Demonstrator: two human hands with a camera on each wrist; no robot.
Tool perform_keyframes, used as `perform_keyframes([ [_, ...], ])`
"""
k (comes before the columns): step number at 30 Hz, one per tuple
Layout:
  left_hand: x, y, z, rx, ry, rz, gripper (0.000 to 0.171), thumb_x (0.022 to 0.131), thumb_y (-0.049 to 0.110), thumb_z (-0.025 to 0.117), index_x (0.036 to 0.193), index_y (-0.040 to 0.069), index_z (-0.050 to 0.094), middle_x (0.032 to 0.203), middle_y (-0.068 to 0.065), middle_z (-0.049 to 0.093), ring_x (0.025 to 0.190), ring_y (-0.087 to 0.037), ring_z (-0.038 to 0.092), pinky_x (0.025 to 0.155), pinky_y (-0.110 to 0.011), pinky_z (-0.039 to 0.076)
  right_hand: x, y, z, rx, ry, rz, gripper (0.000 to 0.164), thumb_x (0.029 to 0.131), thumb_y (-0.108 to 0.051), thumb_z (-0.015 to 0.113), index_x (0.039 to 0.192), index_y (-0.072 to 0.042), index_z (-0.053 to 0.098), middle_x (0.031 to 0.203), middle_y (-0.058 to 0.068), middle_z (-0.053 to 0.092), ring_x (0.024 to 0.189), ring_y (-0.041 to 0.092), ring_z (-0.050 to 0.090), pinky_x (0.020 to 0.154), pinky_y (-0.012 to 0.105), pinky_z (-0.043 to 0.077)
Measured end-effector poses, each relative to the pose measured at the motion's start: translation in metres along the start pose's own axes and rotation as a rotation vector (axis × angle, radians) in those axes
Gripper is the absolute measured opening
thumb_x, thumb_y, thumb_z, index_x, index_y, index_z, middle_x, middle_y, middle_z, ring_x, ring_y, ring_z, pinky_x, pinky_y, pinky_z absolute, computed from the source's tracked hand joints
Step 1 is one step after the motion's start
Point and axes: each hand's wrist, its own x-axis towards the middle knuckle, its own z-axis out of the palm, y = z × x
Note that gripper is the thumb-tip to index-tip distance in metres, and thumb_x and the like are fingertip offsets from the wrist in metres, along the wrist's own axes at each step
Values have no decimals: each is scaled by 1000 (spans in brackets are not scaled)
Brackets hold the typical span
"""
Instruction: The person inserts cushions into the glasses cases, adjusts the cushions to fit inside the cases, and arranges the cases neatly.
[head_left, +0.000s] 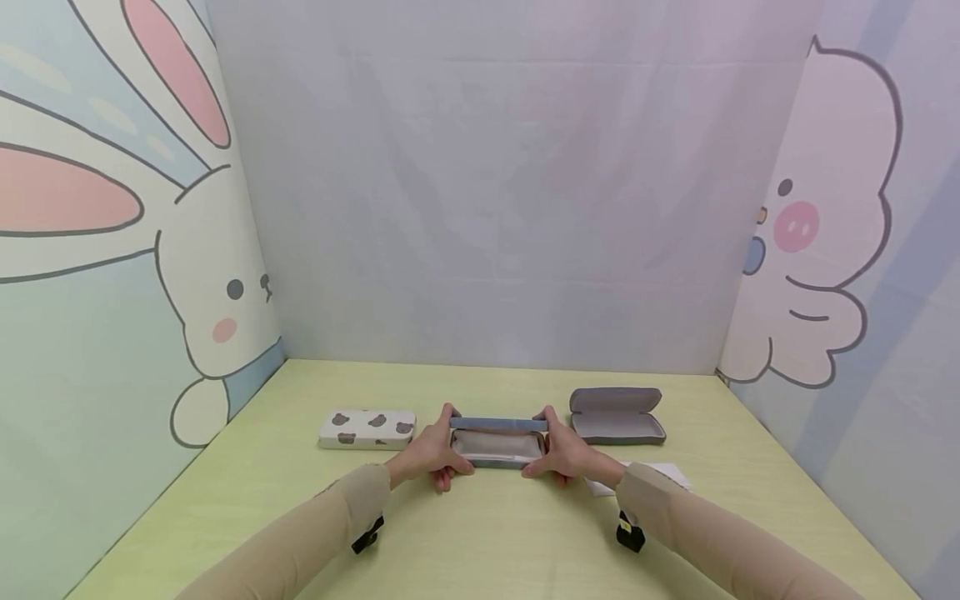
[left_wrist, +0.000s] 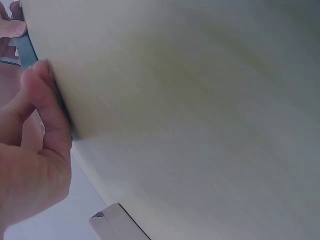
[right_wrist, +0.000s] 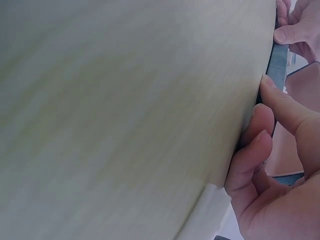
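Observation:
A blue-grey glasses case (head_left: 498, 424) lies on the table in the middle of the head view, its lid raised and its pale lining facing me. A thin light strip shows along the inside of its base; what it is I cannot tell. My left hand (head_left: 433, 450) grips the case's left end, thumb at the front and fingers reaching up to the lid. At the opposite end my right hand (head_left: 567, 450) holds it the same way. Both wrist views show fingers (left_wrist: 47, 107) and thumbs around the case's edge (right_wrist: 278, 62).
To the left lies a closed white case (head_left: 367, 430) with dark bear-head prints. On the right stands another grey glasses case (head_left: 617, 428), lid up. A white cloth or paper (head_left: 663, 472) lies partly under my right forearm. A pale curtain (head_left: 495, 208) hangs behind the yellow-green table (head_left: 510, 542).

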Motion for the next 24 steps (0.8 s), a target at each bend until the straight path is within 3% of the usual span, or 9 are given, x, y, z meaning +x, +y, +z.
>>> perform_keyframes([
  [11, 3, -2, 2, 15, 12, -7, 74, 77, 4, 79, 129, 8, 26, 56, -17, 60, 34, -15, 54, 36, -36, 53, -1, -2, 0, -20, 6, 0, 86, 72, -24, 86, 133, -6, 28, 56, 6, 48, 31, 15, 45, 36, 35, 47],
  [24, 4, -3, 2, 25, 17, -4, 72, 78, 5, 79, 126, 9, 27, 57, -17, 61, 34, -15, 54, 36, -36, 53, -2, -3, 0, -29, 14, -5, 84, 72, -24, 86, 131, -6, 29, 56, 5, 46, 31, 15, 44, 35, 33, 46],
])
